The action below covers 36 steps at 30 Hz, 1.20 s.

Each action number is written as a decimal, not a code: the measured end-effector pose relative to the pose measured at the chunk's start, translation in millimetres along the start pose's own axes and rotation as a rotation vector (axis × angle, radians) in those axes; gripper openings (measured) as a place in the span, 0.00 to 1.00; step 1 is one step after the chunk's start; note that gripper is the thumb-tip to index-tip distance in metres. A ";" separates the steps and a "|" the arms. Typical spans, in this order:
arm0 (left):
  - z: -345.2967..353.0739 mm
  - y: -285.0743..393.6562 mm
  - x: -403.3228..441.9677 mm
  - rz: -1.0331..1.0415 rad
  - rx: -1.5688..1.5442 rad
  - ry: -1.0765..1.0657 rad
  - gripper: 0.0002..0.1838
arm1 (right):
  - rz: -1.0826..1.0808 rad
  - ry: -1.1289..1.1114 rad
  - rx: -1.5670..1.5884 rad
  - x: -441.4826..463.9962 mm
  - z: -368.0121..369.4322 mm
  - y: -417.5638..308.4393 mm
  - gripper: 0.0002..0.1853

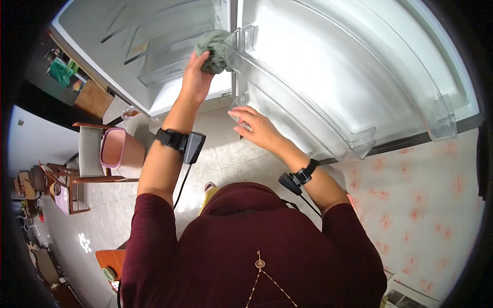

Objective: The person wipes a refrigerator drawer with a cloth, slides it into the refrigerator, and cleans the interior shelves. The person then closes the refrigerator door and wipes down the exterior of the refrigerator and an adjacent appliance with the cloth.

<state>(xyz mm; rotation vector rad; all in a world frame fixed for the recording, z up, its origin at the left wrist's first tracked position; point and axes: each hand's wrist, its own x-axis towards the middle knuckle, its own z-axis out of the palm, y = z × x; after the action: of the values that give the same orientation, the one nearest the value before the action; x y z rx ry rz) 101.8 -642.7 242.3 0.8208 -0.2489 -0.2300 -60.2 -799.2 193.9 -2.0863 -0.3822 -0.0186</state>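
Observation:
My left hand (pixel 196 77) is closed on a crumpled grey-green cloth (pixel 211 51), raised by the hinge side of an open refrigerator. The cloth is at the end of a clear door shelf (pixel 287 90); some of it is blurred. Lower down, my right hand (pixel 259 129) has its fingers stretched and apart, with nothing visible in them. Its fingertips are by the end of the lowest clear door bin (pixel 238 102); whether they touch it I cannot tell. The white refrigerator door (pixel 328 56) is swung wide on the right.
Shelves with dark front edges (pixel 159 49) cross the refrigerator compartment at upper left. A pink bin (pixel 128 149) rests on a chair (pixel 91 154) to the left. Pale tiles (pixel 231 159) cover the floor, and a flower-patterned surface (pixel 411 205) is on the right.

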 end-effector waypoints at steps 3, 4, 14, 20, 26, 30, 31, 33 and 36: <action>3.2 -8.1 1.0 -0.076 -0.029 -0.072 0.17 | -0.104 0.030 -0.102 1.8 -11.1 -21.6 0.20; 2.0 -10.6 -2.2 -0.067 -0.026 -0.074 0.17 | -0.138 0.053 -0.147 3.2 -12.7 -24.0 0.20; 2.7 2.1 -14.4 0.005 -0.013 -0.042 0.17 | -0.074 0.171 -0.297 -8.5 -17.7 -33.5 0.16; 27.9 15.6 -36.9 0.121 0.237 -0.081 0.18 | 0.050 0.345 -0.120 -34.7 -24.9 -10.5 0.16; 36.2 -17.8 -72.8 0.471 0.644 -0.075 0.16 | 0.220 0.440 -0.078 -77.5 -38.5 16.4 0.17; 51.8 -39.7 -99.1 0.602 0.836 -0.200 0.16 | 0.315 0.393 -0.028 -101.6 -51.8 27.7 0.17; 56.8 -44.2 -104.7 0.607 0.840 -0.189 0.16 | 0.325 0.356 -0.009 -106.0 -53.4 32.9 0.17; 65.6 -53.4 -115.1 0.622 0.876 -0.218 0.16 | 0.325 0.304 0.014 -112.4 -57.6 45.9 0.17; 81.4 -64.4 -136.2 0.551 0.883 -0.220 0.16 | 0.389 0.193 0.149 -121.1 -61.2 45.0 0.17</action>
<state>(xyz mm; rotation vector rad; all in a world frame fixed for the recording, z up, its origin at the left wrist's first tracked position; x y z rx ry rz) -58.8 -701.0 230.3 1.5561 -0.8010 0.3445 -154.2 -903.7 168.1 -1.9585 0.1381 0.0385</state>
